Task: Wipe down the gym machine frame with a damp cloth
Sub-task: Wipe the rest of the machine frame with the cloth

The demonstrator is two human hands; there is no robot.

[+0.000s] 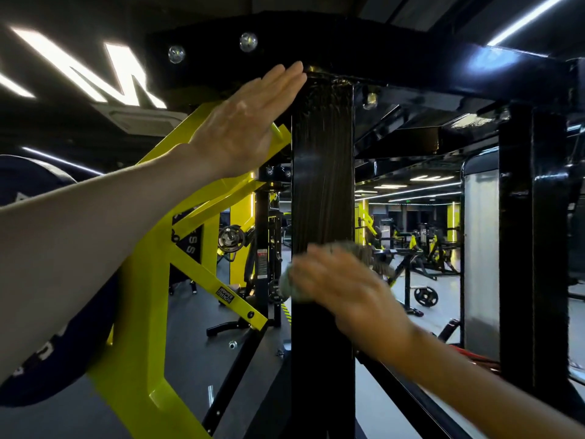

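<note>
Left grip: flat, empty, at 11 o'clock edge of post.
Right grip: blurred on grey cloth; hold unclear.
Room: open at 3 o'clock.

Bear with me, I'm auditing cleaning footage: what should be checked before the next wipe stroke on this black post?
1. Cloth on the black post: ok, the right hand presses it there.
2. Right hand's grip on the cloth: cannot tell, blurred.
3. Left hand out of the cloth's way: ok, flat near the post's top.
4. Post above the cloth wiped: ok, streaks show.
5. Post below the cloth wiped: not ok, no streaks show.
</note>
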